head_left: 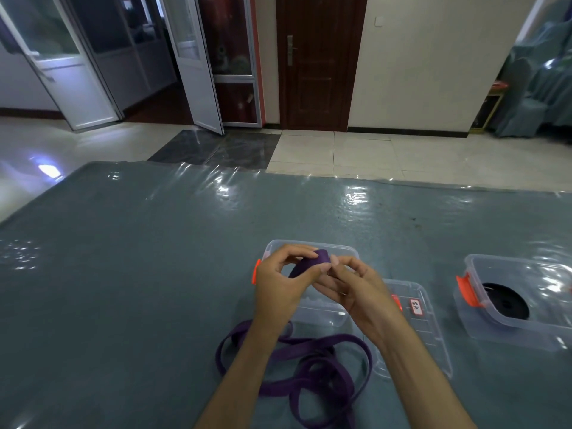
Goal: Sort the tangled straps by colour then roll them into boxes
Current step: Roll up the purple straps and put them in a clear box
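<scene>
You are holding both forearms up over the tabletop [130,274], reaching in from the near edge and angling toward each other so the hands are meeting above a clear box [312,308]. Your left hand [280,286] is curling its fingers [298,253] over the top of a small roll at the end of the purple strap [323,257], with the thumb tucked underneath; your right hand [356,289] is pinching the roll's other side between thumb and fingertips, so both hands are gripping it rather than lying spread. The rest of the one purple strap is trailing down behind your left wrist and lying in loose loops on the tabletop below your fingers, between your forearms. You are working with two clear boxes with orange latches: the one directly beneath your fingers, and a second box [520,323] well off to their right, which is holding one black coil [504,301]. One clear lid [421,326] with a small label is lying just right of your right wrist.
</scene>
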A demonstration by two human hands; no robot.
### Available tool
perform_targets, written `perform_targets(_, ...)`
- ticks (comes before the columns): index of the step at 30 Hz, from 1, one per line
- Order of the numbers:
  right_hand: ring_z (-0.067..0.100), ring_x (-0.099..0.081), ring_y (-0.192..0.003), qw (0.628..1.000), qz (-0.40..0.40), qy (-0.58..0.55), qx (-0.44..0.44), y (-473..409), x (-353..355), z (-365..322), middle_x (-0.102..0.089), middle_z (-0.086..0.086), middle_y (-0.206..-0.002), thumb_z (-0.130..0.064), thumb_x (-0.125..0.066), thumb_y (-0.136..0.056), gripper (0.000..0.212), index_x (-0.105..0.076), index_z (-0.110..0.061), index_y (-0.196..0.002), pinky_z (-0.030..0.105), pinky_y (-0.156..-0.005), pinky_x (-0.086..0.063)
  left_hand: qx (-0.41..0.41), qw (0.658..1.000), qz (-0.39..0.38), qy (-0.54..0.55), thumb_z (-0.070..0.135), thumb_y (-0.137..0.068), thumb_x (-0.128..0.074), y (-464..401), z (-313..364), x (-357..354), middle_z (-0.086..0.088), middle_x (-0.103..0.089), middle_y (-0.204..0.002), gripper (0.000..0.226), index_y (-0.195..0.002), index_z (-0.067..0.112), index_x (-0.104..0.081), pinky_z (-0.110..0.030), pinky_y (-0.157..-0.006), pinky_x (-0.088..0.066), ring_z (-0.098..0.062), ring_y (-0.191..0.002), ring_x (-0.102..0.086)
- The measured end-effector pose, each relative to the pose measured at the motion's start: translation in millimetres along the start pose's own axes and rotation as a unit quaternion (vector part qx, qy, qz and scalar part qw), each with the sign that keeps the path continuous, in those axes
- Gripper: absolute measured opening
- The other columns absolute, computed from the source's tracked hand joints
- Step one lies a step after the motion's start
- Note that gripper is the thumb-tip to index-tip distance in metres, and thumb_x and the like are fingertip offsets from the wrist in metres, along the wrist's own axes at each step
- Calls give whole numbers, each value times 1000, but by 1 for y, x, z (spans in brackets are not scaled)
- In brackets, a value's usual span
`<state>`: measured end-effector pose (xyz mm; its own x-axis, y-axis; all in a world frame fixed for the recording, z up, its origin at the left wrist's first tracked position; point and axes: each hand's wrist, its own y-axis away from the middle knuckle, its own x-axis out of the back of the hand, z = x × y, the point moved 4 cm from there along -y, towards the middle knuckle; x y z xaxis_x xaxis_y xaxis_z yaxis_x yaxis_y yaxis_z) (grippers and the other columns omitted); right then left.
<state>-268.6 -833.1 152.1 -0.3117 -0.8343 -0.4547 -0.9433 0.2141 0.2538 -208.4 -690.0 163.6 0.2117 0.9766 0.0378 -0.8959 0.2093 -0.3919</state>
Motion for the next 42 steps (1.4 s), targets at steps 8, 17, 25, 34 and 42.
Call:
perform_targets(8,30,-75,-108,997,-4,77,6,6,-11,0,-77,21,-107,-15,-50,-108,18,-61,-1,-111,38,-95,-60,12,1000,-20,6,8,-83,-85,9,-5,-5,1,-75,-115,33,-114,15,-78,-44,-100,-58,-23,-112,-71)
perform_targets(17,28,-72,-106,977,29,189,91,7,-22,-5,-74,8,-104,-21,-56,-106,15,-65,-10,-101,32,-82,-60,33,999,-34,1,22,-90,-79,4,-2,12,6,-74,-112,36,-120,42,-75,-47,-100,-57,-25,-109,-70)
perform_targets(25,35,-76,-95,956,13,173,237,14,-25,-22,-76,14,-104,-5,-77,-91,18,-67,-7,-106,52,-94,-59,51,990,-44,127,8,-79,-83,2,8,13,-6,-77,-113,34,-112,15,-79,-41,-100,-57,-26,-111,-73)
perform_targets(34,41,-75,-99,965,46,81,246,19,-23,-22,-71,28,-106,5,-73,-89,15,-60,4,-97,51,-89,-62,86,982,-66,152,14,-88,-76,2,10,5,-10,-74,-118,38,-125,8,-74,-48,-109,-50,-30,-119,-69)
perform_targets(42,21,-75,-105,933,52,177,309,24,-35,-29,-79,6,-105,-1,-81,-84,10,-72,-2,-89,29,-88,-60,95,972,66,204,2,-80,-84,-1,20,15,-19,-77,-100,26,-97,2,-64,-32,-86,-60,-34,-99,-76)
